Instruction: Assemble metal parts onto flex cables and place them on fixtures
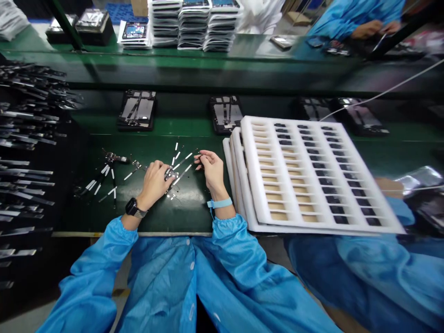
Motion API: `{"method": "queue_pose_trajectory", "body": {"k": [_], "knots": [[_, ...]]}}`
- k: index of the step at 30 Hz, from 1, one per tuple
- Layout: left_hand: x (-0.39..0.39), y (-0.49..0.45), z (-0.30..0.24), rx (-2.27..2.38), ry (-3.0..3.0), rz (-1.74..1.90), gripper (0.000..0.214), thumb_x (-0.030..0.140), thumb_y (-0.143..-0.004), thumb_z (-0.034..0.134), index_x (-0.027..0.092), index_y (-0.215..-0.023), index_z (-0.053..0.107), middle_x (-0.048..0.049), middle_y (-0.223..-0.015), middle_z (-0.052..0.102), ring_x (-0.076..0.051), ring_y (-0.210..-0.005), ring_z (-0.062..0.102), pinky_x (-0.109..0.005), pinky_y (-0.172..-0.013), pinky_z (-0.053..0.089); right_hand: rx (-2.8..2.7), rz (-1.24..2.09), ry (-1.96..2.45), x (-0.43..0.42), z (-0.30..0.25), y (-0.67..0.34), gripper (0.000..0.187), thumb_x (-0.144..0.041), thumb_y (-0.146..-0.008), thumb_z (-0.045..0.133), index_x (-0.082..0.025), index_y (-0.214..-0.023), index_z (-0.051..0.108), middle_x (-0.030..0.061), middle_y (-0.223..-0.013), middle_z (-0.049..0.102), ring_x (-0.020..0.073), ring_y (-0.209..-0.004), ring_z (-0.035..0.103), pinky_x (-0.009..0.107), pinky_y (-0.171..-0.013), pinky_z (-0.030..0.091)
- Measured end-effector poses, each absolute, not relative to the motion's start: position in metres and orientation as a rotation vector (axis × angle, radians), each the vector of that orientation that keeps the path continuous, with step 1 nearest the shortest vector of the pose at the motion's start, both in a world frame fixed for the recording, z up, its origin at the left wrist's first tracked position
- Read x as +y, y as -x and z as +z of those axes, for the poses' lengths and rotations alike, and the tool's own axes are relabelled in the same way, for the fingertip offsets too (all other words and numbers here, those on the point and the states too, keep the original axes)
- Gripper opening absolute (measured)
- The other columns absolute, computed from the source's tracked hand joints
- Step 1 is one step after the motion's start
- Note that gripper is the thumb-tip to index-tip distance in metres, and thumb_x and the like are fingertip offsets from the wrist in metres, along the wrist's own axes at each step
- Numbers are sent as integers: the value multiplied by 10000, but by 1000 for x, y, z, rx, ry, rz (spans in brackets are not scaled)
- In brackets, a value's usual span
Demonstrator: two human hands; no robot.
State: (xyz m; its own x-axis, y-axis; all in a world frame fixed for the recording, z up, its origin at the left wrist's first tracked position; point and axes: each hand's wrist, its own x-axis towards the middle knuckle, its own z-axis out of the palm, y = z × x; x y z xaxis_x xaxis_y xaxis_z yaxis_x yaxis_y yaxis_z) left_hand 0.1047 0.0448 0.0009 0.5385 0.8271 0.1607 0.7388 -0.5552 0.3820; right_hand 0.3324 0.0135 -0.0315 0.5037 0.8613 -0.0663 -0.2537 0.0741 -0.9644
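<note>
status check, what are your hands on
Left hand on small metal part. Right hand pinched, held item unclear. White foam tray beside right hand, not blocking.

Beyond, at 12 o'clock, runs a second green counter (194, 53) with stacks of white trays (194, 27). A green upright post (65, 25) rises at 11 o'clock, a co-worker in a blue smock (357, 18) works at 1 o'clock, and grey floor (14, 321) shows at 7 o'clock.

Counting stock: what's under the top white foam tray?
Stacked white foam trays show along the left edge beneath the top tray; their contents are covered, so what they hold cannot be seen.
</note>
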Motion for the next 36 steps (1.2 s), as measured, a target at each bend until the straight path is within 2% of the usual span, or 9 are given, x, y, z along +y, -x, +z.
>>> {"method": "queue_pose_trajectory", "body": {"k": [5,11,18,26,32,36], "knots": [[51,-109,-6,1335,-2550,456,243,286,-921,793,176,-1138,793,-140,-1157,650,-335,-1072,594,-472,-950,533,-645,929,1227,14,-30,-331,257,-352,-813,784,-191,-991,690,84,-925,793,165,-765,675,250,-572,524],[52,-106,-15,1282,-2454,541,167,231,-932,764,212,-1083,832,-121,-1182,656,-312,-1110,596,-472,-1013,527,-685,958,1219,14,-27,-327,245,-367,-819,787,-184,-977,743,84,-917,785,168,-765,673,259,-568,521],[53,-116,-16,1268,-2398,556,232,316,-905,808,204,-1108,815,-124,-1200,657,-318,-1141,595,-492,-1063,521,-655,976,1212,14,-25,-325,239,-353,-783,811,-182,-928,727,53,-847,754,147,-705,647,237,-529,481],[50,-122,-14,1239,-2324,606,208,202,-900,759,225,-1106,780,-129,-1251,649,-333,-1217,585,-521,-1113,505,-670,1018,1205,14,-23,-324,270,-400,-821,813,-177,-946,725,43,-803,743,132,-672,637,226,-526,470],[41,-126,-9,1337,-2332,611,113,292,-895,807,221,-959,748,-130,-1207,650,-348,-1184,580,-531,-1080,506,-673,1007,1219,11,-19,-324,304,-437,-823,846,-187,-923,705,36,-796,738,127,-661,627,221,-518,458],[35,-130,-11,1405,-2358,592,112,289,-901,805,218,-965,747,-132,-1205,654,-356,-1176,569,-540,-1071,499,-667,1014,1237,9,-14,-324,328,-468,-827,855,-186,-899,704,14,-745,708,111,-621,582,210,-494,414]]}}
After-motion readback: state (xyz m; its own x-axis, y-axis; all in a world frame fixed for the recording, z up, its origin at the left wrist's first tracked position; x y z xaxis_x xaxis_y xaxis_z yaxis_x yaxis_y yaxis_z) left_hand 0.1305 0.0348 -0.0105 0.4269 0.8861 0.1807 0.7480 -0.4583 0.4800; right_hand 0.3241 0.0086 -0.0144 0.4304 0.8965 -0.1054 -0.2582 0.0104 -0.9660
